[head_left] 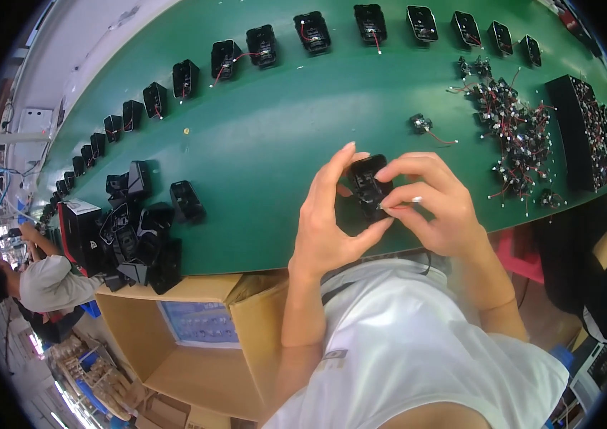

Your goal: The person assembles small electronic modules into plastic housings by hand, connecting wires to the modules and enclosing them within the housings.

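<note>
My left hand (325, 218) is curled round a small black plastic housing (370, 175), held above the near edge of the green table. The housing's hollow side faces up, and dark parts show inside it. My right hand (436, 204) reaches in from the other side. Its thumb and forefinger pinch a thin red wire (393, 208) at the housing's lower end, mostly hidden by the fingertips. Beyond my right hand lies a single small wired part (421, 124) with a red lead.
Black housings (312, 32), several with red wires, line the table's far side in an arc. At right are a heap of wired parts (511, 121) and a black box (571, 132). Black housings pile up at left (128, 229), above a cardboard box (257, 343). Other people sit at both sides.
</note>
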Action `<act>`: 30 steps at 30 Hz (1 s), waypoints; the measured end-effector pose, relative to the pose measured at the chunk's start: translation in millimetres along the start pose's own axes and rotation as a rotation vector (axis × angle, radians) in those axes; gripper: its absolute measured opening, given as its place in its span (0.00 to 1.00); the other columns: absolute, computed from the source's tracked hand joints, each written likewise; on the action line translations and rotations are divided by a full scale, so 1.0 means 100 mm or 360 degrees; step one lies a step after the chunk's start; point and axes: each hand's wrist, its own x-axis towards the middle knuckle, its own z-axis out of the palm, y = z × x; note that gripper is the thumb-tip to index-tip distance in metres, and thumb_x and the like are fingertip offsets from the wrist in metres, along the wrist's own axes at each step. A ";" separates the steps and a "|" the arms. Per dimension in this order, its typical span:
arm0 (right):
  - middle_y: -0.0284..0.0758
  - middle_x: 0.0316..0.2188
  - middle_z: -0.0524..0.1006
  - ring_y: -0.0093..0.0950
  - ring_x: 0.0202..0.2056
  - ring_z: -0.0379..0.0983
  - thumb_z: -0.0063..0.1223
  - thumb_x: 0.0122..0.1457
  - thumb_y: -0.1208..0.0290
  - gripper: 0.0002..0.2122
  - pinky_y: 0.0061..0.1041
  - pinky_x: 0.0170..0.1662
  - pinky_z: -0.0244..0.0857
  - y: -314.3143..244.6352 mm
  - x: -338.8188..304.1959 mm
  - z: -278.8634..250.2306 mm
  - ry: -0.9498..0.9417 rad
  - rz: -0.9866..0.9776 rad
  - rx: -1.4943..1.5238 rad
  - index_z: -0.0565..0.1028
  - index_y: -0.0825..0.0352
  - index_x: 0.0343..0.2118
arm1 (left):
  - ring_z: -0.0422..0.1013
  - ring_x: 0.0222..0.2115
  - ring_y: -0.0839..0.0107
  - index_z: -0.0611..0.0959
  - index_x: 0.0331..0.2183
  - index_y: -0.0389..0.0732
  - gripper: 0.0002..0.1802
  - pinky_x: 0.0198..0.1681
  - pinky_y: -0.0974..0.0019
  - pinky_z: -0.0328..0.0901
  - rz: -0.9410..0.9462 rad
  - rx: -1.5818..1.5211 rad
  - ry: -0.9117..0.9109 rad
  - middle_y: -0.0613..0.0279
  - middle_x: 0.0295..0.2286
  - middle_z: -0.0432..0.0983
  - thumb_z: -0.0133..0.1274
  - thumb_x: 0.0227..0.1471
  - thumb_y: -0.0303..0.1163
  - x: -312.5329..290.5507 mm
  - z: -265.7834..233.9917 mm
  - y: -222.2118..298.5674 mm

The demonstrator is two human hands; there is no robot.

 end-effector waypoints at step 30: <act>0.53 0.61 0.63 0.38 0.56 0.67 0.60 0.52 0.73 0.12 0.40 0.59 0.62 0.30 -0.39 0.08 -0.0074 0.0646 0.1713 0.79 0.72 0.38 | 0.69 0.37 0.59 0.80 0.52 0.35 0.46 0.40 0.58 0.69 0.0311 0.0542 -0.0113 0.54 0.45 0.72 0.74 0.25 0.37 0.16 0.10 0.27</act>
